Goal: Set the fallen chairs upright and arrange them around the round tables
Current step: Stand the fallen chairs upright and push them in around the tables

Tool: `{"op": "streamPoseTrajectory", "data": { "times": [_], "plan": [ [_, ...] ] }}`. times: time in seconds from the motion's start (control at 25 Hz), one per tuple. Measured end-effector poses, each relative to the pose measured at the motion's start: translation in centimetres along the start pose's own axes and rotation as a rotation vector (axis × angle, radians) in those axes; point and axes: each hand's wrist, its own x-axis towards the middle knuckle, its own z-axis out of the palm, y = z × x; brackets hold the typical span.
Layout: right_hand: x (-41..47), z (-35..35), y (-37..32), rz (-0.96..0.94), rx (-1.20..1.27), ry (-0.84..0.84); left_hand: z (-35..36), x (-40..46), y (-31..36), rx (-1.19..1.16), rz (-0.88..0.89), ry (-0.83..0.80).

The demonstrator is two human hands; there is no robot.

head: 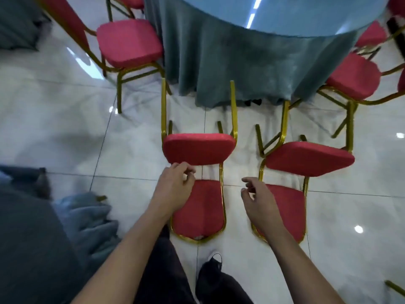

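Two red-cushioned chairs with gold metal frames lie on their backs on the white tiled floor, legs pointing toward the round table [285,16]. The left fallen chair [199,148] is directly below me; the right fallen chair [306,159] lies beside it. My left hand [175,187] hovers over the left chair's backrest, just below the seat edge, fingers loosely curled, holding nothing. My right hand [258,200] hangs over the gap between the two chairs, beside the right chair's backrest, fingers also loosely curled and empty.
The table carries a grey-blue cloth [230,62] reaching the floor. Upright red chairs stand at its left [129,42] and right [355,75]. A second clothed table edge [32,238] fills the lower left. My shoe [212,275] is below.
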Motion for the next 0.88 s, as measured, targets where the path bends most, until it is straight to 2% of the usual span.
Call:
{"op": "streamPoseTrajectory", "data": {
  "times": [0.2,0.44,0.56,0.68,0.76,0.88],
  "plan": [
    [0.0,7.2,11.2,0.06,-0.04,-0.125,10.1,-5.4,-9.0,0.003,-0.17,-0.009],
    [4.6,24.8,27.9,0.148,-0.045,-0.209,26.1,-6.3,-26.9,0.056,-0.353,-0.06],
    [8.9,34.1,36.1,0.163,-0.049,-0.197,34.9,-3.5,-36.8,0.061,-0.405,-0.087],
    [13.1,42.0,44.4,0.2,-0.024,-0.094,43.3,0.2,-46.1,0.082,-0.415,-0.083],
    [15.2,45.8,49.1,0.263,-0.039,-0.037,47.2,2.2,-51.4,0.062,-0.521,-0.081],
    [17.7,49.2,54.6,0.404,-0.013,-0.066,50.7,3.4,-57.0,-0.053,-0.648,-0.123]
  ]
}}
